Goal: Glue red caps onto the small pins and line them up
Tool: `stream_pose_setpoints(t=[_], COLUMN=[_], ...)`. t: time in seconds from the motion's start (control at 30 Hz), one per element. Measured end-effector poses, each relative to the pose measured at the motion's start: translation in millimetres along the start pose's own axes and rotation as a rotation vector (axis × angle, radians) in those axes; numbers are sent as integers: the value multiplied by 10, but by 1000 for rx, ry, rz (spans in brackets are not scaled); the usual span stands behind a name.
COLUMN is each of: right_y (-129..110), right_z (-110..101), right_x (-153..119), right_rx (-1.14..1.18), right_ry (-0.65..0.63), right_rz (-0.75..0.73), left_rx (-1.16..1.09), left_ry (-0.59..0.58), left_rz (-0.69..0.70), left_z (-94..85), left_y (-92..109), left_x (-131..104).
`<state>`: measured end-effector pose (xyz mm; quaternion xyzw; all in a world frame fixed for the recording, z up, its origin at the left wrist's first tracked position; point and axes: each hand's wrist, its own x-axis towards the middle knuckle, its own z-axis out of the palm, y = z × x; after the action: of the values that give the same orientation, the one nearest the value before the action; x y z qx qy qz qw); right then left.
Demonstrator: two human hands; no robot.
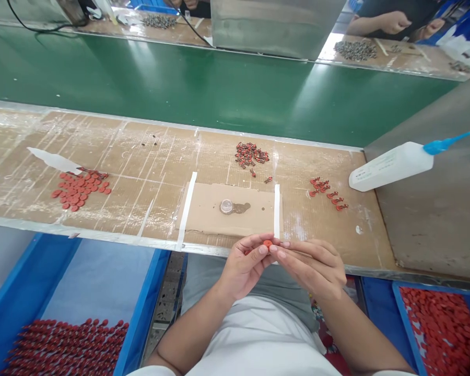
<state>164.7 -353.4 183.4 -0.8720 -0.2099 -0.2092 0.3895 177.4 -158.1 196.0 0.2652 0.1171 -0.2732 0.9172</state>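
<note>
My left hand (pixel 245 265) is closed on a small round red piece (pixel 268 244), held between thumb and fingers at the table's front edge. My right hand (pixel 315 263) meets it from the right, its thumb and fingertips pressed together at the piece's edge; whether they hold another part is too small to tell. Just beyond my hands lies a cardboard sheet (pixel 207 211) taped down by white strips. On it sit a small round clear-topped dish (pixel 226 207) and a brown wet stain.
Red discs (pixel 74 193) lie at left, small red-and-dark parts (pixel 248 155) at back centre, red assemblies (pixel 332 196) at right. A white bottle (pixel 391 166) leans on the metal wall. Blue bins (pixel 141 303) with red parts flank me. Another person's hands (pixel 395 22) show beyond.
</note>
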Motion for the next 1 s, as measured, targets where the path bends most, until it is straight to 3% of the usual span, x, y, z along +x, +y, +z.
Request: stream_pose_setpoints(t=[0.1, 0.37, 0.5, 0.63, 0.7, 0.83, 1.0], right_y=[-96, -225, -271, -314, -253, 135, 705], right_z=[62, 218, 282, 292, 286, 326, 504], right_x=[79, 377, 411, 525, 636, 956, 1378], right_rx=[-187, -262, -182, -75, -71, -193, -307], right_ry=[-23, -1, 40, -83, -78, 122, -28], right_rz=[-319, -379, -278, -236, -130, 264, 440], left_rx=[-28, -64, -9, -11, -29, -43, -45], left_ry=[85, 141, 134, 172, 203, 233, 243], left_rz=[88, 103, 125, 172, 193, 220, 210], left_z=[-38, -129, -155, -202, -230, -278, -308], left_y=[-50, -15, 11, 68, 117, 203, 208], left_x=[23, 45, 47, 60, 61, 42, 10])
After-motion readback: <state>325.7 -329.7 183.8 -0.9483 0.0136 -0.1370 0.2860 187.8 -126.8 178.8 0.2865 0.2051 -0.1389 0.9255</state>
